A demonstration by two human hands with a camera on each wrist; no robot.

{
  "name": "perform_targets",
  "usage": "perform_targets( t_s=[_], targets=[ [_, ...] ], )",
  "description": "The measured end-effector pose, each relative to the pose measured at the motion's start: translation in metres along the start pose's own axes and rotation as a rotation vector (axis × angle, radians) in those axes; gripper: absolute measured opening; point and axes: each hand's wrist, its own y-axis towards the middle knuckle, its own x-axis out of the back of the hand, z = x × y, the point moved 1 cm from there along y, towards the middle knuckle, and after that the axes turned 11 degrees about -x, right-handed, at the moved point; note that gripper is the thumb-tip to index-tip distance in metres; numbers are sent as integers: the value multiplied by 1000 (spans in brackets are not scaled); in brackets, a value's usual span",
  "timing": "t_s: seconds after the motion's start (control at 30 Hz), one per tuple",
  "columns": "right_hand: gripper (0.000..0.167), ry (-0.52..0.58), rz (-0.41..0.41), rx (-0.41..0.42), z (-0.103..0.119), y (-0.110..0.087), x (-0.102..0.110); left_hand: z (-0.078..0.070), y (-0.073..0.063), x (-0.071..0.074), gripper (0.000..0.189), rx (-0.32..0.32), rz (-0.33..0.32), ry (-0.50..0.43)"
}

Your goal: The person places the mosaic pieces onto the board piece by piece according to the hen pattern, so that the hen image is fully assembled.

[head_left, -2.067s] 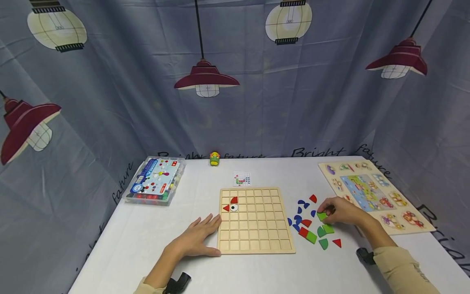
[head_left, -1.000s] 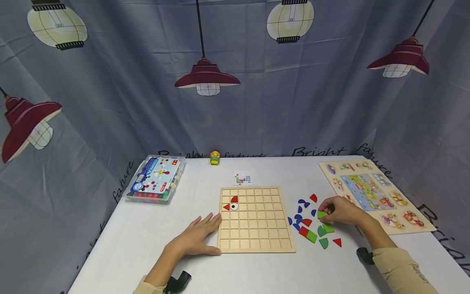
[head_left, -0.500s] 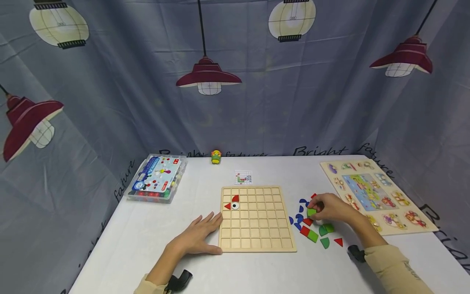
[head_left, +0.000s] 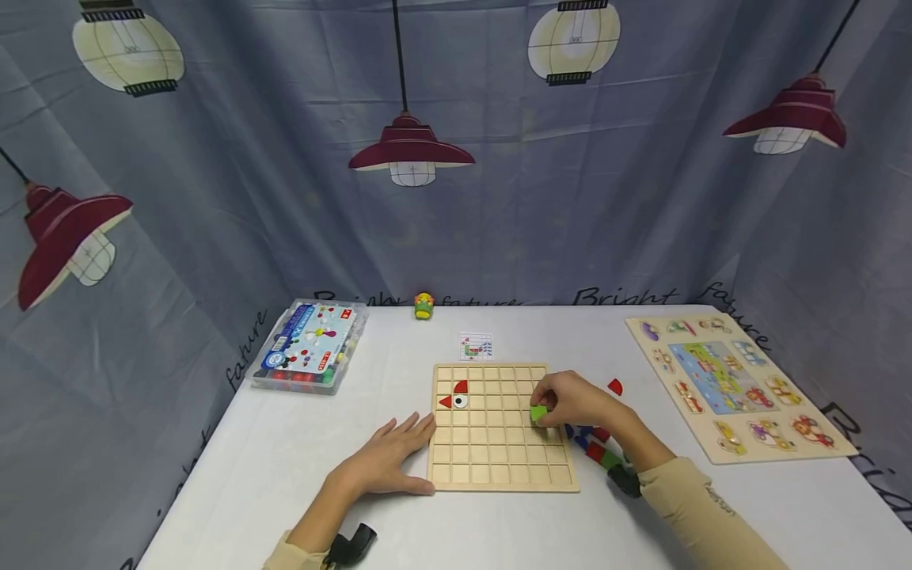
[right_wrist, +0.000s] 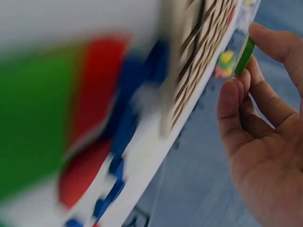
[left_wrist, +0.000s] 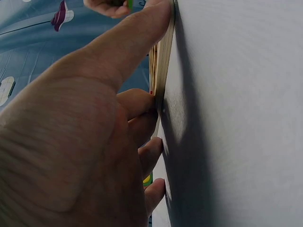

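A light green square tile (head_left: 538, 413) is pinched between the thumb and fingers of my right hand (head_left: 575, 398), above the right side of the wooden grid board (head_left: 492, 476); the right wrist view shows the tile (right_wrist: 245, 56) edge-on. My left hand (head_left: 385, 459) rests at the board's left edge with fingers spread, thumb and fingertips touching the rim. On the board lie a red quarter-round piece (head_left: 461, 387), a red triangle (head_left: 446, 401) and a white round eye piece (head_left: 460, 401). Loose red, blue and green pieces lie right of the board, partly hidden by my right arm.
A small pattern card (head_left: 476, 346) lies behind the board. At back left stands a clear plastic case (head_left: 309, 347), with a little toy figure (head_left: 423, 306) near the far edge. A wooden picture puzzle (head_left: 734, 384) lies on the right.
My right hand, pinching the green tile, has lifted it from the loose pieces and carried it left over the board. My left hand stays at the board's edge.
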Motion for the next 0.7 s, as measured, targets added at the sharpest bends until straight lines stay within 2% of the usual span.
perform_targets(
  t_s=[0.27, 0.7],
  targets=[
    [20, 41, 33, 40, 32, 25, -20, 1, 1, -1, 103, 0, 4, 9],
    [20, 46, 30, 123, 69, 44, -37, -1, 1, 2, 104, 2, 9, -8]
  ],
)
